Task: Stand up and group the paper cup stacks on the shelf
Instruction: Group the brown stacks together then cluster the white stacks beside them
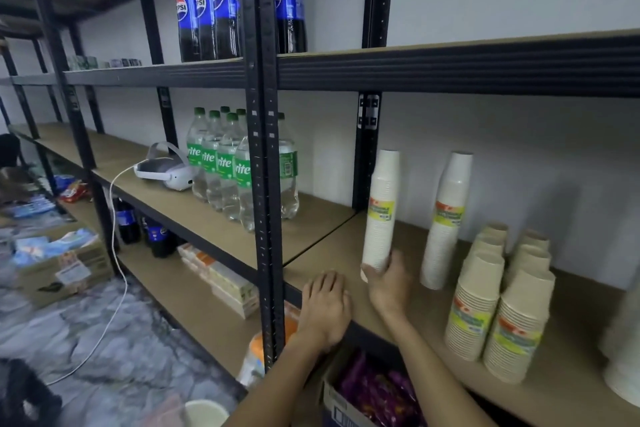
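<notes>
Head view. Paper cup stacks on the middle shelf [332, 246]: two tall ones, plus shorter ones to their right, four as far as I can tell, in two rows.
- first tall stack [380, 211]: upright with a slight lean, bottom end at board level. The right hand [388, 282] is wrapped round that end.
- second tall stack [446, 218]: stands free just right of that hand, untouched.
- shorter stacks [498, 302]: further right, apart from both hands.
- left hand [325, 308]: flat, palm down, fingers straight, on the shelf's front edge just left of the held stack. It holds nothing.
- left bay: one white headset [166, 172] and a cluster of Sprite bottles [235, 170].
- one level up: five Pepsi bottles [207, 3] visible.
</notes>
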A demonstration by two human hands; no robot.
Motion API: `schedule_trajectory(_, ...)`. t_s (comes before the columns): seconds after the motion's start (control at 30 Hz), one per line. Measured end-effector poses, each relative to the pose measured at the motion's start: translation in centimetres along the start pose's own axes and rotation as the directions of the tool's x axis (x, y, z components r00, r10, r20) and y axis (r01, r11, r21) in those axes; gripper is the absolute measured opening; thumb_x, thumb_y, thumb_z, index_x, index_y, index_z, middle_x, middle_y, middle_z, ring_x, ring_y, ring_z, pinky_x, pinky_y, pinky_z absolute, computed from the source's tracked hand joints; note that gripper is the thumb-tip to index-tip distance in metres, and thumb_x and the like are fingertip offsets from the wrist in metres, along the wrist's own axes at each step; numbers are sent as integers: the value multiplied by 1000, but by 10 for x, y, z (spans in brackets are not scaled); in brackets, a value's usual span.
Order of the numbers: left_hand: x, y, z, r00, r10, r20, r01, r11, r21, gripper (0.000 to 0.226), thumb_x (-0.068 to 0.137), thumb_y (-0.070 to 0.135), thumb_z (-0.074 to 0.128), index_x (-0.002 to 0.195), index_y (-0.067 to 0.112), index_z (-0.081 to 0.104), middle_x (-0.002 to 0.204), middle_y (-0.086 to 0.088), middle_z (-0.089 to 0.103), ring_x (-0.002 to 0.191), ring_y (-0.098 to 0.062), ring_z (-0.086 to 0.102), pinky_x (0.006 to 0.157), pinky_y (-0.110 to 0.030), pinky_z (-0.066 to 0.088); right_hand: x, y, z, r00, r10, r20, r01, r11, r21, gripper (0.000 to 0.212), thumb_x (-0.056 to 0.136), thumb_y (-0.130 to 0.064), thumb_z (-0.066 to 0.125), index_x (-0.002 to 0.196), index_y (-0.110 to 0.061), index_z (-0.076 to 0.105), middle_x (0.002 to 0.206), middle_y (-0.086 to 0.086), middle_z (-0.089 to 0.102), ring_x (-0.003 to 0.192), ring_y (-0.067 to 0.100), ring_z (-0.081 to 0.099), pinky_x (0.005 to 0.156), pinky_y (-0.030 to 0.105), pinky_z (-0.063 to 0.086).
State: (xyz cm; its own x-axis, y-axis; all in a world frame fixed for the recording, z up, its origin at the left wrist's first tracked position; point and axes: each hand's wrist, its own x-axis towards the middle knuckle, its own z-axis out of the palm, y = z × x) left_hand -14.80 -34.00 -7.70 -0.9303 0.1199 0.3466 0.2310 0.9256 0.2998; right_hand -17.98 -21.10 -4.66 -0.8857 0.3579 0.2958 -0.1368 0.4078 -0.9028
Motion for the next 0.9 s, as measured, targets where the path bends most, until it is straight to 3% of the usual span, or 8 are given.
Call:
schedule_trajectory(0.13, 0, -1, -6, 997, -26, 71, 29, 999, -42, 53, 102, 38, 20, 148, 17, 32, 157, -2, 28, 147, -19, 16, 116, -35, 8, -46, -8, -33, 995, -81, 53, 84, 995, -59, 50, 78, -26, 79, 121, -15, 58, 113, 5, 68, 103, 25, 65, 83, 34, 52)
schedule_trajectory(0.23, -8, -5, -8, 997, -15, 70, 21, 996, -82, 48, 103, 34, 29, 146, 15, 37, 156, -2, 33, 146, -17, 21, 118, -36, 8, -78, -9, -59, 986, -122, 115, 131, 989, -66, 50, 77, -31, 78, 121, -19, 59, 111, 0, 69, 101, 21, 65, 84, 34, 54)
schedule_trajectory(0.37, -53, 24, -11, 989, 61, -132, -83, 983, -166, 33, 95, 23, 42, 121, 15, 59, 127, 2, 60, 121, -17, 51, 111, -35, 30, -120, -1, -107, 978, -147, 146, 149, 989, 0, 53, 79, -33, 78, 126, -29, 55, 116, -9, 66, 105, 10, 63, 88, 30, 54)
schedule_trajectory(0.5, -102, 71, -15, 943, 191, -272, -250, 948, -198, 25, 86, 12, 49, 104, 14, 66, 104, 3, 67, 99, -14, 58, 95, -33, 43, -146, 5, -159, 981, -166, 103, 163, 986, 37, 55, 80, -34, 77, 129, -37, 51, 118, -16, 65, 105, 3, 62, 87, 25, 53)
schedule_trajectory(0.7, -144, 161, -9, 834, 472, -286, -544, 791, -282, 34, 85, 10, 48, 115, 13, 64, 116, 1, 65, 109, -11, 58, 95, -26, 47, -170, 29, -253, 995, -100, -31, 100, 995, -1, 58, 80, -36, 77, 132, -30, 52, 118, -16, 64, 106, 0, 60, 87, 23, 51)
schedule_trajectory(0.8, -146, 205, -3, 796, 546, -263, -605, 732, -312, 34, 87, 8, 50, 117, 11, 63, 119, -1, 64, 111, -14, 57, 97, -26, 46, -174, 41, -298, 992, -67, -111, 65, 998, -23, 55, 80, -33, 77, 129, -32, 53, 113, -18, 65, 103, -1, 61, 87, 24, 53)
schedule_trajectory(0.9, -142, 246, 9, 815, 547, -193, -579, 746, -330, 30, 93, 13, 48, 119, 8, 62, 124, -5, 61, 115, -19, 56, 102, -28, 44, -170, 55, -334, 981, -33, -193, 27, 999, -34, 56, 80, -30, 78, 130, -27, 54, 114, -15, 66, 103, 2, 63, 87, 25, 55)
